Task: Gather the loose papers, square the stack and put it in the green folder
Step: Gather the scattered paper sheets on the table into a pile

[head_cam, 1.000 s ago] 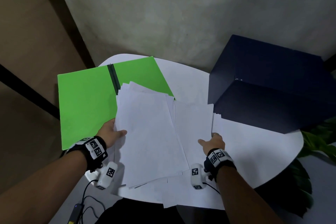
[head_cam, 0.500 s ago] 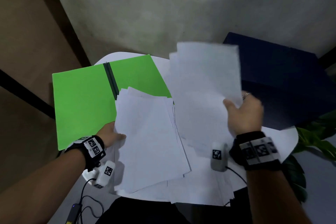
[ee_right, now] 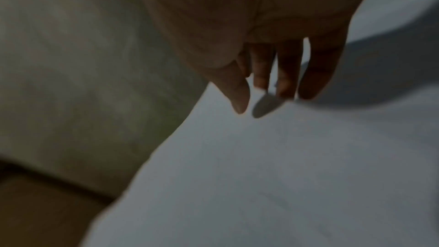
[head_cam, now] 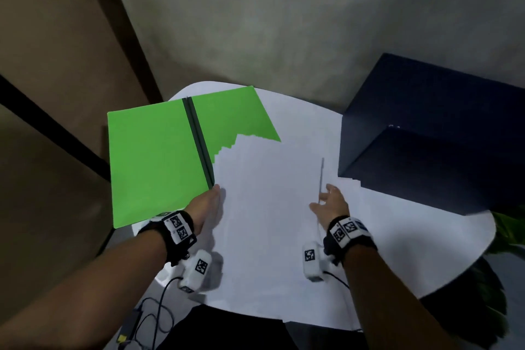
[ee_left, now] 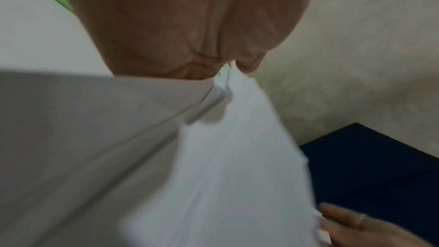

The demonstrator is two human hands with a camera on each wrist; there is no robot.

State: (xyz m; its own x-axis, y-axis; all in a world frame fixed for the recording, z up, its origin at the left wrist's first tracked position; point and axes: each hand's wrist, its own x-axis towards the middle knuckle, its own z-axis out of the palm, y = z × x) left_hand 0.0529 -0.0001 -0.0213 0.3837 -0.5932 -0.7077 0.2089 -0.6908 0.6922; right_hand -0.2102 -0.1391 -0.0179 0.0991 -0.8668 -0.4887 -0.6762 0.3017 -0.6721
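Observation:
The green folder (head_cam: 153, 156) lies open on the left of the white round table (head_cam: 412, 236), its dark spine running down the middle. A loose stack of white papers (head_cam: 264, 207) covers the folder's right flap corner and the table's middle, its top edges stepped. My left hand (head_cam: 208, 204) grips the stack's left edge beside the spine; in the left wrist view the papers (ee_left: 237, 157) run into its curled fingers (ee_left: 202, 67). At the stack's right side is my right hand (head_cam: 329, 202), its straight fingers (ee_right: 287, 74) touching the top sheet (ee_right: 261, 176).
A dark blue box (head_cam: 440, 136) stands on the table's right side, close to the papers' right edge. Green plant leaves (head_cam: 508, 230) show beyond the table's right rim. A cable (head_cam: 159, 315) hangs below my left wrist. A wall is behind the table.
My right hand had lifted a bundle of sheets high, then brought it down onto the left stack and let go. The left hand kept its hold on the stack's left edge.

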